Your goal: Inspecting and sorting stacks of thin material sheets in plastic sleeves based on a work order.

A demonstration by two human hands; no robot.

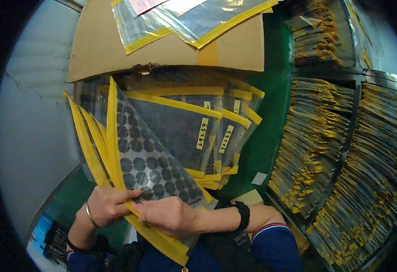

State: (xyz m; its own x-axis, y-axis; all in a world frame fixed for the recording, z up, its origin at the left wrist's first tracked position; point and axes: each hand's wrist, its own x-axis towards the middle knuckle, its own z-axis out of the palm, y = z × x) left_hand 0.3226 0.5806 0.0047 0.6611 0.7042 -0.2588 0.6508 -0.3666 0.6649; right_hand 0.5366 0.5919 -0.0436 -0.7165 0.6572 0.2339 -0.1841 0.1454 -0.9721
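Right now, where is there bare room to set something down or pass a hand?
The green floor strip between the yellow-edged sleeve pile and the packed bins is bare except for a white scrap. The brown cardboard is bare left of the sleeves on it. Crowded: the bins, the pile, and around the left hand and right hand.

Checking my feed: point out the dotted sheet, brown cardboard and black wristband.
Dotted sheet (151,159), head view: patterned face.
Brown cardboard (162,51), head view: bare lower half.
Black wristband (243,216), head view: outer surface.
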